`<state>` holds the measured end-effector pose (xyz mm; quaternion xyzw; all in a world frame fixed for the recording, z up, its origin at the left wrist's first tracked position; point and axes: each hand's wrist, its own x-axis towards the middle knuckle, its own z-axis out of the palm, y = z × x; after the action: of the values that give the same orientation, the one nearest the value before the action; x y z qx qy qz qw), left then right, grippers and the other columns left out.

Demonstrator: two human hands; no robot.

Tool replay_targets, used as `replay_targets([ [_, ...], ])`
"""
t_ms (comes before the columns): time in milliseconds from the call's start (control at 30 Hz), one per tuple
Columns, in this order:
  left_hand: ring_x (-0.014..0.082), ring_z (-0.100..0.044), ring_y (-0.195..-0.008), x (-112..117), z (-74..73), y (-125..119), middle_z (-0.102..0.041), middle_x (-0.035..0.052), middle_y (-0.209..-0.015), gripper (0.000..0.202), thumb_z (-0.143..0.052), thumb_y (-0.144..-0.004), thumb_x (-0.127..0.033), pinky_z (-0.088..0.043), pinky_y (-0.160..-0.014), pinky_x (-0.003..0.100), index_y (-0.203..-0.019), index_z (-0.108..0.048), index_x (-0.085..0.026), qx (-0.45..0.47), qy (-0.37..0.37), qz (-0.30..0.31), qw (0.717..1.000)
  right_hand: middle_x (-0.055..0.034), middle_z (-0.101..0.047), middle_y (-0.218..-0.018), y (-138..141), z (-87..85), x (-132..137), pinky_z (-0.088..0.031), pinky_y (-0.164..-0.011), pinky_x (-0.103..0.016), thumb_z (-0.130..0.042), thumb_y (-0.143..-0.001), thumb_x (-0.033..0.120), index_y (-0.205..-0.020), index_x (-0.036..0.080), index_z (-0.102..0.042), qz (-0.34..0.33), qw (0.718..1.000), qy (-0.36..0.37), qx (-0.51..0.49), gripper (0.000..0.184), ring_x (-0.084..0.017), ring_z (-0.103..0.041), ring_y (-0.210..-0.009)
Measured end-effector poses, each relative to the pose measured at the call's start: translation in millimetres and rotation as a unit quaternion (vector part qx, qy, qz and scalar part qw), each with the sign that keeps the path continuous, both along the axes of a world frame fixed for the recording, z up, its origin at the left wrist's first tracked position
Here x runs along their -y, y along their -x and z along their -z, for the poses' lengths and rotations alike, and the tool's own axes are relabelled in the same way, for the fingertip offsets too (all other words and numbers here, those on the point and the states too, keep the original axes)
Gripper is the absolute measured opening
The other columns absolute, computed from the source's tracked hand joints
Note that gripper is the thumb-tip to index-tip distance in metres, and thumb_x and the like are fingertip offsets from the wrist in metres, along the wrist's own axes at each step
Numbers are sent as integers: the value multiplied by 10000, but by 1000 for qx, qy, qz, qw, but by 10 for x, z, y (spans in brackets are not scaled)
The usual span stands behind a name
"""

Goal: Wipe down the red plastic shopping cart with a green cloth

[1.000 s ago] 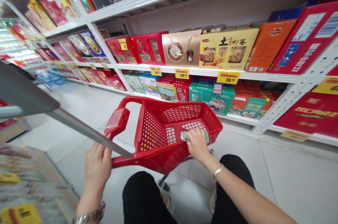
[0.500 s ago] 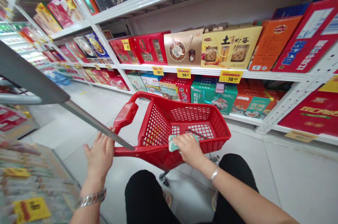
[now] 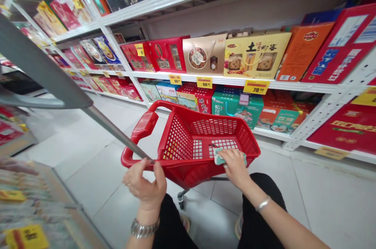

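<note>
One red perforated plastic shopping basket stands on the tiled floor beside white metal shelves of glossy cardboard gift boxes, the left hand clamped on its molded rim, the right hand pressing a crumpled teal cloth against its near edge.

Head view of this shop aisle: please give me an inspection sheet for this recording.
surface: pale tiled floor beneath the cart.
job's things: red plastic shopping cart; pale green cloth just inside its near rim.
clutter: grey metal rod slanting toward the cart.
grips: left hand pinches the cart's near rim; right hand presses on the cloth.
cables: nothing seen.
surroundings: white metal shelving holding boxed gift sets, with yellow price tags.
</note>
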<state>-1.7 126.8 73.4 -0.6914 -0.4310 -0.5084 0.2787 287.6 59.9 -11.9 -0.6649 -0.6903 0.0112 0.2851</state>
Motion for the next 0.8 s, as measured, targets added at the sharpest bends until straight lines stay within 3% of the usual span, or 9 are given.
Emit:
replay_targets([
  [133, 263, -655, -1046, -94, -18, -383, -728, 135, -1091, 328, -513, -959, -315, -462, -965, 430, -1235, -608, -166, -108, 183, 90, 973, -99, -643, -1293, 541, -151, -92, -357, -1005, -411, -497, -672, -17, -1402, 209, -559, -67, 997, 0, -40, 767, -258, -495, -1159],
  [200, 320, -618, -1193, -192, 4, -536, -702, 179, -1239, 404, -464, -977, -388, -413, -1058, 511, -1232, -656, -141, -141, 282, 59, 947, -113, -626, -1318, 709, -218, -128, -355, -1031, -428, -516, -697, 18, -1505, 199, -440, -85, 995, 11, -53, 831, -266, -492, -1170],
  [300, 420, -519, -1336, -309, 58, -627, -641, 233, -1353, 512, -449, -971, -465, -244, -1151, 666, -1252, -679, -104, -163, 350, -19, 922, -121, -618, -1326, 736, -262, -150, -353, -1054, -452, -540, -724, 71, -1558, 202, -347, -98, 993, 32, -59, 866, -276, -500, -1180],
  [400, 447, -496, -1356, -354, 95, -589, -635, 244, -1358, 556, -449, -965, -511, -162, -1166, 711, -1252, -687, -98, -178, 354, -49, 917, -112, -615, -1342, 532, -232, -116, -343, -1074, -439, -527, -685, 29, -1493, 212, -449, -95, 993, 54, -45, 832, -262, -509, -1204],
  [533, 431, -529, -1328, -376, 112, -524, -684, 214, -1295, 551, -423, -972, -534, -176, -1165, 712, -1224, -706, -134, -197, 340, -57, 918, -94, -583, -1400, 67, -139, -4, -302, -1100, -484, -530, -634, -29, -1269, 262, -632, 13, 996, 90, -2, 706, -275, -486, -1273],
  [667, 421, -548, -1309, -410, 139, -526, -692, 206, -1284, 542, -419, -973, -535, -174, -1170, 703, -1191, -724, -144, -195, 335, -58, 920, -48, -652, -1306, -418, -90, 112, -182, -1145, -591, -525, -639, -55, -1207, 301, -641, 92, 987, 131, 31, 680, -285, -473, -1301],
  [800, 417, -560, -1288, -441, 172, -536, -690, 214, -1285, 569, -394, -981, -541, -174, -1169, 688, -1174, -728, -123, -200, 333, -58, 920, -85, -690, -1200, -577, -145, 142, -296, -1089, -497, -555, -724, -16, -1230, 252, -652, 121, 978, 165, 29, 581, -275, -566, -1118],
])
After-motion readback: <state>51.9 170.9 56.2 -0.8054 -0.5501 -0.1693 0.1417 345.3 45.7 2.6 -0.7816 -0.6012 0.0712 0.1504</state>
